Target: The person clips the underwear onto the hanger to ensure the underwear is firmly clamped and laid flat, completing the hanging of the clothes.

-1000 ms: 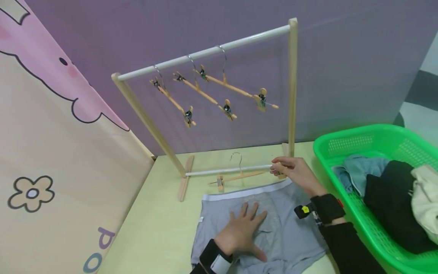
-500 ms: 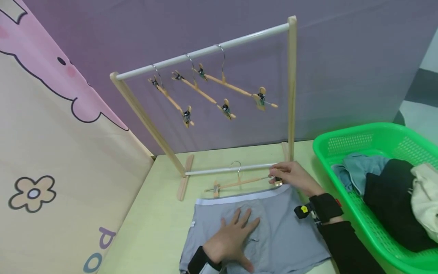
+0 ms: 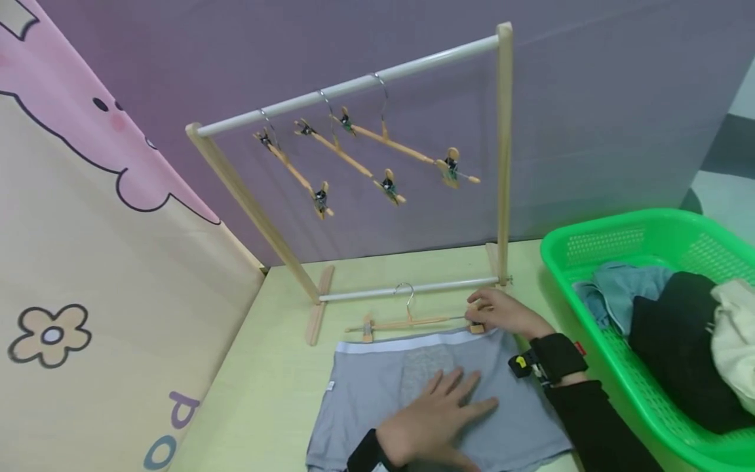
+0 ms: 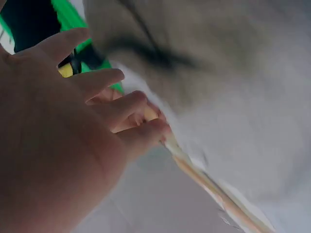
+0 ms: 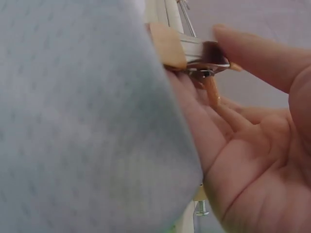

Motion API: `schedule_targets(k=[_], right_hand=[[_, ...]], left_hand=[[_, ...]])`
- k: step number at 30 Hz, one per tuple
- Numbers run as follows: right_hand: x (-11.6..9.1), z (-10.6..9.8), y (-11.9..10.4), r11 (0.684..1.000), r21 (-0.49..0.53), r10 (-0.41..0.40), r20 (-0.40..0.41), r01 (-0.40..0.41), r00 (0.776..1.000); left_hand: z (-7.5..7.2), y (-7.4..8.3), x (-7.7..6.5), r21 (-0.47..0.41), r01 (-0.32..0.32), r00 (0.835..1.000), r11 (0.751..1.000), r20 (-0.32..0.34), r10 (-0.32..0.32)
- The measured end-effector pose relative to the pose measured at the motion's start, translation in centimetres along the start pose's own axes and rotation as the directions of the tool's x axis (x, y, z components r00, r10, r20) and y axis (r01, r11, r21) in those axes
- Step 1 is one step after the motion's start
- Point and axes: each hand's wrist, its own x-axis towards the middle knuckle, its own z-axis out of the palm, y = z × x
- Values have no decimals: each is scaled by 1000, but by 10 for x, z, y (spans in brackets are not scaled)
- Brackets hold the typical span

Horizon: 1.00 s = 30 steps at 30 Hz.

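Note:
Grey boxer briefs (image 3: 366,387) with a white waistband lie flat on the table. Along the waistband lies a wooden clip hanger (image 3: 407,323), its metal hook pointing to the rack. My right hand (image 3: 507,311) holds the hanger's right clip (image 3: 476,328) at the waistband's right end; in the right wrist view the thumb is at the clip's lever, fingers behind it. Whether cloth is between the clip's pads I cannot tell. The left clip (image 3: 368,330) sits at the waistband's upper edge. My left hand (image 3: 433,419) is over the lower middle of the briefs, fingers spread.
A wooden rack with a white top rail (image 3: 354,85) stands at the back, bearing three clip hangers (image 3: 360,167). On the right, a green basket (image 3: 560,262) holds blue, black and cream clothes. A patterned wall panel (image 3: 118,275) borders the table's left side.
The hanger's right end has come down toward the waistband with my right hand. My left hand first slid left with the briefs, then moved right across them.

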Motion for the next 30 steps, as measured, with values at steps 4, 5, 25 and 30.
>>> schedule_targets(k=[4, 5, 25, 30], right_hand=[[0, 0, -1, 998, -50, -29, 1, 29, 1000], [1, 0, -1, 998, -59, -37, 1, 37, 999], [0, -6, 3, 981, -158, -123, -52, 114, 991], [0, -8, 3, 980, -142, -143, -26, 138, 989]], left_hand=[[2, 11, 12, 27, 8, 997, 1000, 71, -10], [3, 13, 13, 25, 15, 996, 1000, 85, -17], [-52, -28, 39, -325, -41, 950, 945, -305, -63], [-67, -57, 67, -468, 43, 861, 883, -432, -271]])
